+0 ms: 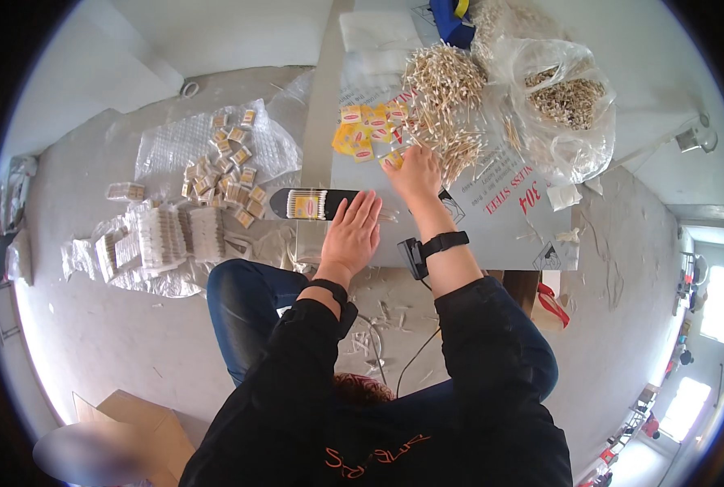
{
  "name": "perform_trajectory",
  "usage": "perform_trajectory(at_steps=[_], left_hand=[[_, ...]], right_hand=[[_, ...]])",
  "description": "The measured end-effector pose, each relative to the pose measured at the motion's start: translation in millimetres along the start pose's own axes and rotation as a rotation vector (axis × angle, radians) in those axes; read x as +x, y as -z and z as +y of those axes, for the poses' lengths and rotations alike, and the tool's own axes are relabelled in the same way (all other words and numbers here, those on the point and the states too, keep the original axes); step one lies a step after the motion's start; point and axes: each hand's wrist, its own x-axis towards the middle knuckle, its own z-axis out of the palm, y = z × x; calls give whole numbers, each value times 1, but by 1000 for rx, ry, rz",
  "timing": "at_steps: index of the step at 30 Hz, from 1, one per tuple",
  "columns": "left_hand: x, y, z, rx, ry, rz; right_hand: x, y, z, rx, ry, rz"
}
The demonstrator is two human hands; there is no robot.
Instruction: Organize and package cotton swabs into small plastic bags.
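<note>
My left hand (352, 234) lies flat with its fingers stretched over the right part of a dark, narrow board (278, 203) on the metal-sheet table. Beside its fingertips, a row of cotton swabs (295, 204) with a yellow label sits on that board. Farther off, my right hand (417, 174) is closed, its fingertips pinching a yellow label card (392, 160) near the other cards. A spread of yellow label cards (362, 130) lies just beyond it. Right of them rises a big loose heap of cotton swabs (443, 85), its near edge close to my right hand.
A clear plastic bag (585, 142) of swabs stands at the table's right. On the floor to the left, small swab packs (232, 166) lie on bubble wrap (163, 150), near stacked clear packs (163, 235). A cardboard box (163, 422) is at lower left.
</note>
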Motion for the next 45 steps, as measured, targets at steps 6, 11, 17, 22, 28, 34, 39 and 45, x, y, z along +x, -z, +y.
perform_trajectory(at_steps=[6,11,17,22,28,34,39,45], left_hand=[[-1,3,1,0,9,-11],[-1,3,0,-14,7,-2],[0,1,-1,-36,5,8],[-1,1,-2,-45,0,4],[-1,5,-2,-60,13,-60],[-2,7,-1,-66,14,-87],[-2,4,0,-83,6,16],[-2,6,-3,-81,10,44]], right_hand=[[0,-6,-1,160,-37,-62],[9,-18,3,462,90,25],[30,-16,-24,645,96,-269],[30,-11,-43,261,62,-142],[30,-2,-56,66,-35,-229],[26,-16,-45,230,41,-119],[46,-21,-34,528,118,-162],[69,-12,-48,419,256,-245]])
